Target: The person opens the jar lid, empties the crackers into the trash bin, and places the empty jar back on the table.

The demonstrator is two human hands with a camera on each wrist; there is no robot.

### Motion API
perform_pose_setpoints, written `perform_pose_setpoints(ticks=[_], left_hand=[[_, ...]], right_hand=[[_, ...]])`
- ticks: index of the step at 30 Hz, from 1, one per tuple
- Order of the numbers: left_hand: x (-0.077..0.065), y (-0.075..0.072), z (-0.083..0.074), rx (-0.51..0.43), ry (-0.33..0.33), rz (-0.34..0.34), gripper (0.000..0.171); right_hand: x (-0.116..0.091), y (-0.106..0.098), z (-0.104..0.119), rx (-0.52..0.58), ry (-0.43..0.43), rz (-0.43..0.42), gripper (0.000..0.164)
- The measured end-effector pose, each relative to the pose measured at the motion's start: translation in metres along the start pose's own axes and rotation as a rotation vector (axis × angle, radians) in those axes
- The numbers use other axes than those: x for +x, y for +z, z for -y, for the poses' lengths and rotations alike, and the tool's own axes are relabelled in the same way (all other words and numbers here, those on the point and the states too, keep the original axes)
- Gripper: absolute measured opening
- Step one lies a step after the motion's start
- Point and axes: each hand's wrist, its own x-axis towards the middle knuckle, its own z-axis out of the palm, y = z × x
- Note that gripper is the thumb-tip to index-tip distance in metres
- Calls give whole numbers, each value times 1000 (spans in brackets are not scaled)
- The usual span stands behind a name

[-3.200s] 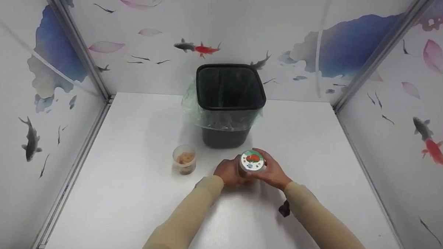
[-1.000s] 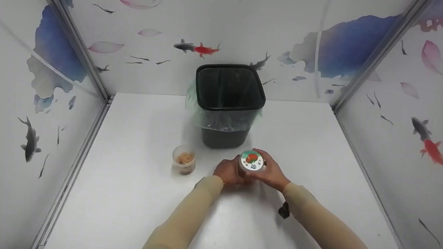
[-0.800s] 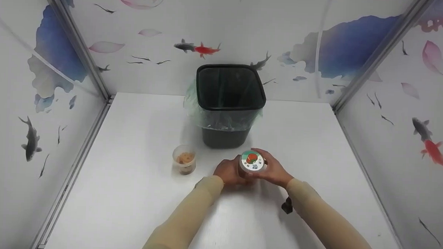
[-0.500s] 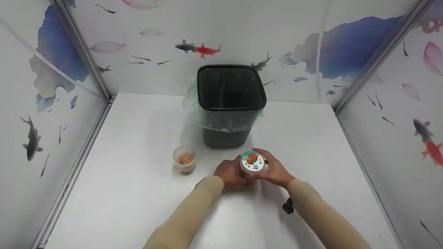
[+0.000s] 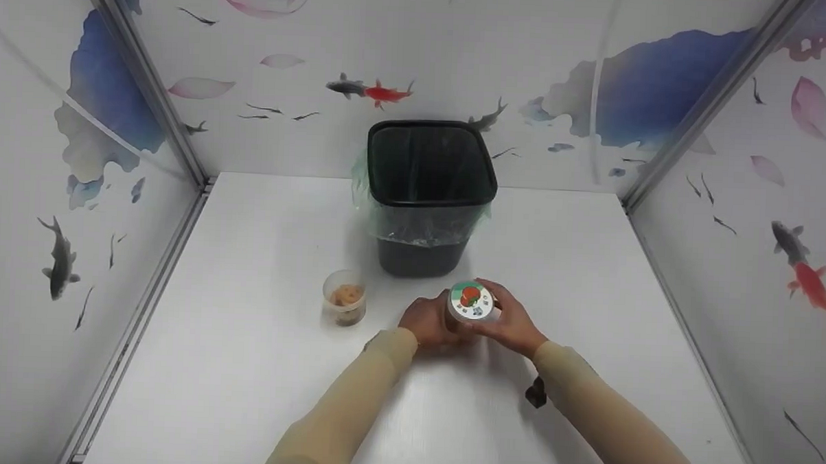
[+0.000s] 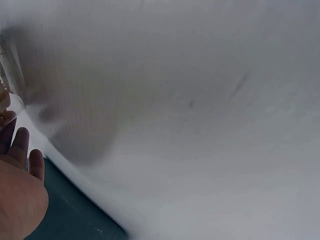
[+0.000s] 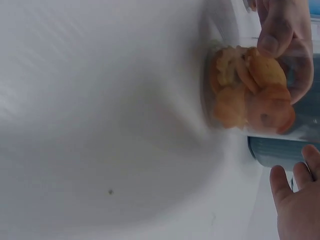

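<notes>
A clear plastic jar (image 7: 255, 95) holding golden-brown cookie-like pieces stands upright in front of me, its round lid (image 5: 471, 301) printed in green and white with red fruit. My left hand (image 5: 429, 322) grips the jar's body low on its left side; in the right wrist view its thumb presses the clear wall. With thumb and fingers spread to either side, my right hand (image 5: 513, 323) holds the lid's rim. In the left wrist view, the left hand (image 6: 22, 195) and a sliver of the jar (image 6: 12, 75) show at the edge.
An uncovered clear tub (image 5: 344, 298) with similar brown pieces stands left of my hands. Behind the jar is a black bin (image 5: 422, 256) with a thin greenish bag (image 5: 420, 225) folded over its rim. Printed white panels (image 5: 286, 138) enclose the white table (image 5: 257, 364).
The print on the lid has turned slightly under my right hand, and the right wrist has shifted a little back and forth. The left hand and the tub have stayed in place.
</notes>
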Motion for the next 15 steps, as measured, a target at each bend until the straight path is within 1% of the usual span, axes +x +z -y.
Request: perform_pose_setpoints(ticks=[4,9,12,15], left_hand=[[1,1,0,-2,21,-18,91],[1,2,1,-4,39,-30,88],[1,2,2,-1,42,-32,87],[1,2,1,11,46,-36,88]], right_hand=[[5,-10,-4,3,-37,64,89],[7,-16,-1,21,-40,134,90],[6,-15,2,18,-23,137,93],[4,-11,4,15,1,94,95]])
